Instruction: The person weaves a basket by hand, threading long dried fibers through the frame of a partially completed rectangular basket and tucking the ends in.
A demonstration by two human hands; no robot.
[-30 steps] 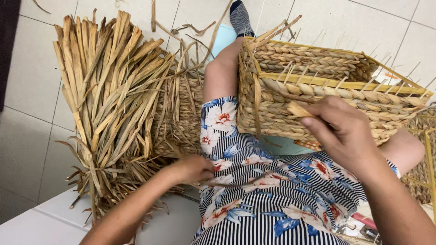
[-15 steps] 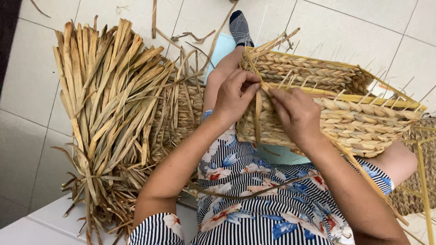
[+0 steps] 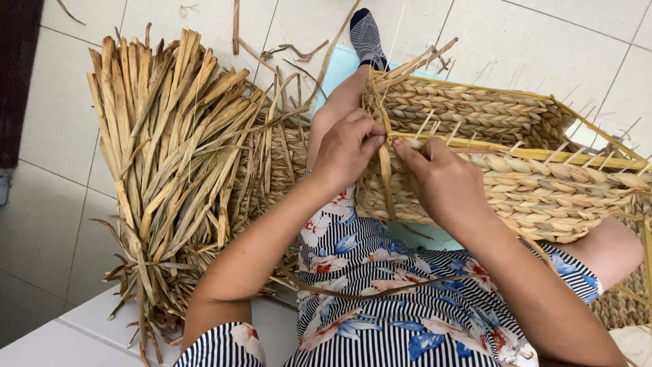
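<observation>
A rectangular woven straw basket [image 3: 543, 183] rests across my lap, its rim studded with thin upright stakes. My left hand [image 3: 346, 146] and my right hand [image 3: 441, 180] meet at the basket's near left corner. Both pinch a flat dried straw strand [image 3: 386, 170] that hangs down the basket's side from the rim. My fingertips almost touch each other at the top edge.
A big pile of dried straw leaves [image 3: 170, 163] lies on the tiled floor at my left. A woven mat piece [image 3: 285, 163] sits beside my knee. My leg with a dark sock [image 3: 367, 37] stretches forward. Loose strands litter the tiles.
My left hand came up from the straw by my lap to the basket's corner and joined my right hand on the strand. The view has closed in on the basket.
</observation>
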